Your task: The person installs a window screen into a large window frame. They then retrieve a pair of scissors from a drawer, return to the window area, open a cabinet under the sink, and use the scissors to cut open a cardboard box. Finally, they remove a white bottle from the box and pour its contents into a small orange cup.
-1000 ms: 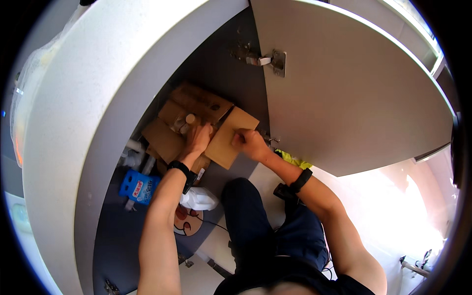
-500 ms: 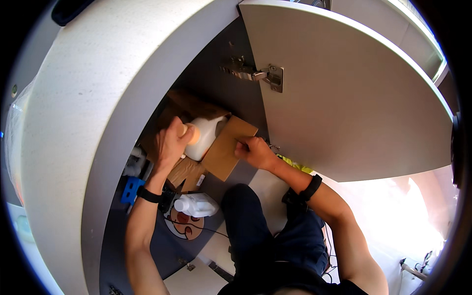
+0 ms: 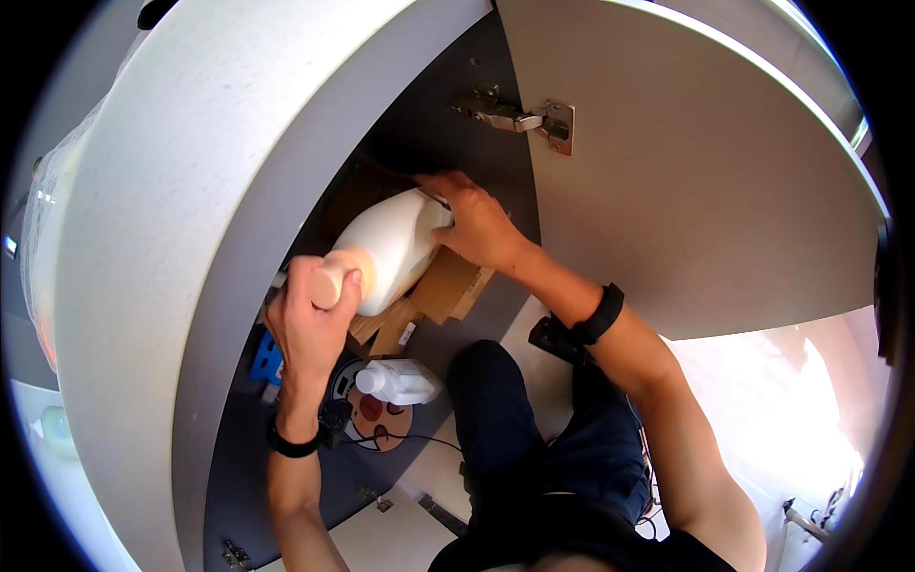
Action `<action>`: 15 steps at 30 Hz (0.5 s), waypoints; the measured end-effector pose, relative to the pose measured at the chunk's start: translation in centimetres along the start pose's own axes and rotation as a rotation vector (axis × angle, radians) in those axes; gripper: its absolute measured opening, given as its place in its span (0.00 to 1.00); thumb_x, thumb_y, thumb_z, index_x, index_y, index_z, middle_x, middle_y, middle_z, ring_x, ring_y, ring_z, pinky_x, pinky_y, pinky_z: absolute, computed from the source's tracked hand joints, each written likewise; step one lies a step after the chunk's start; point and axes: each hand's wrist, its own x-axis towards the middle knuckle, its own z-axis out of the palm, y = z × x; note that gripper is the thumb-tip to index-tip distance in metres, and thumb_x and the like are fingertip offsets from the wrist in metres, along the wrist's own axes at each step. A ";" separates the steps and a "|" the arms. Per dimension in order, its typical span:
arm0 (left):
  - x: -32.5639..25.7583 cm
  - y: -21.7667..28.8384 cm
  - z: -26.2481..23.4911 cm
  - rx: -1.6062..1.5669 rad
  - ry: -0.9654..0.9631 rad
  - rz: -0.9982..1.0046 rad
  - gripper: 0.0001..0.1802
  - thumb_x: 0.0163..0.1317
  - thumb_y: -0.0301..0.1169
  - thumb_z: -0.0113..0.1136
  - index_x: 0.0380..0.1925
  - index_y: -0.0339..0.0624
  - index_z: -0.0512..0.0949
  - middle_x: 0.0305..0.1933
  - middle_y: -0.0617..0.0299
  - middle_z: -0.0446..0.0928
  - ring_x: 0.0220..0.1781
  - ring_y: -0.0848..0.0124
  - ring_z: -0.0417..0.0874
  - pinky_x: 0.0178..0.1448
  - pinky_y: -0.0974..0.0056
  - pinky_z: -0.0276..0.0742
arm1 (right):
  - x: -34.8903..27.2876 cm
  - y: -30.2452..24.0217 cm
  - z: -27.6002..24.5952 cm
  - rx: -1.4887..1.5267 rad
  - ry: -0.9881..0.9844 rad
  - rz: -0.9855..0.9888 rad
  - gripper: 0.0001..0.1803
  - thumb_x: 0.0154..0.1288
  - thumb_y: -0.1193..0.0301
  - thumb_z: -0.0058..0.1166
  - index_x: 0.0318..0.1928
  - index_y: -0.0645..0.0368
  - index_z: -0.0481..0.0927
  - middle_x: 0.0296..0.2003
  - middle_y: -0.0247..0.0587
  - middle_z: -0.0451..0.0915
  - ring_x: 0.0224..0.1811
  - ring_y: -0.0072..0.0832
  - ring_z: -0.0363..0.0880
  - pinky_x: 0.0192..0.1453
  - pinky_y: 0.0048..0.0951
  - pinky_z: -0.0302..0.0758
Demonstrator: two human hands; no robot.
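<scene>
A large white plastic bottle [image 3: 396,238] with a peach cap lies tilted in the cabinet opening, cap end toward me. Around the cap my left hand [image 3: 310,319] is closed, thumb pressed at its side. My right hand [image 3: 481,224] grips the bottle's far end, its thumb along the side and the fingertips partly hidden behind. Beneath the bottle is a brown cardboard box [image 3: 453,286], partly covered by it. Nearer to me, a smaller white bottle [image 3: 405,383] lies on its side on the cabinet floor.
The cabinet door [image 3: 696,172] stands open on the right, held by a metal hinge [image 3: 519,121]. A round mat with a cartoon picture [image 3: 381,424] lies under the small bottle. A blue object [image 3: 267,357] sits left of it. A dark cable [image 3: 419,439] crosses the floor.
The large bottle has come up out of the cardboard box toward me. My right hand has moved from the box flap to the bottle's far end; the left still holds the cap.
</scene>
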 end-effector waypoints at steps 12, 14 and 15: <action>-8.6 5.0 -8.8 0.003 0.224 0.216 0.20 0.48 0.39 0.68 0.35 0.36 0.75 0.25 0.56 0.75 0.22 0.60 0.76 0.28 0.62 0.75 | -5.5 -7.3 -4.6 -0.060 -0.145 -0.527 0.10 0.41 0.75 0.64 0.27 0.58 0.77 0.22 0.38 0.73 0.27 0.36 0.74 0.28 0.33 0.70; -10.3 6.1 -10.0 -0.101 0.252 0.108 0.22 0.50 0.44 0.65 0.32 0.35 0.76 0.23 0.57 0.75 0.22 0.63 0.76 0.27 0.65 0.73 | -8.3 -9.1 -5.9 -0.048 -0.168 -0.500 0.11 0.37 0.74 0.65 0.26 0.58 0.78 0.19 0.36 0.71 0.24 0.34 0.73 0.25 0.32 0.69; -11.1 6.7 -10.4 -0.162 0.221 0.070 0.22 0.51 0.45 0.65 0.31 0.35 0.76 0.23 0.57 0.75 0.22 0.64 0.76 0.27 0.65 0.73 | -9.6 -10.0 -6.4 -0.039 -0.202 -0.466 0.12 0.35 0.72 0.65 0.26 0.57 0.79 0.18 0.36 0.71 0.24 0.33 0.73 0.25 0.33 0.68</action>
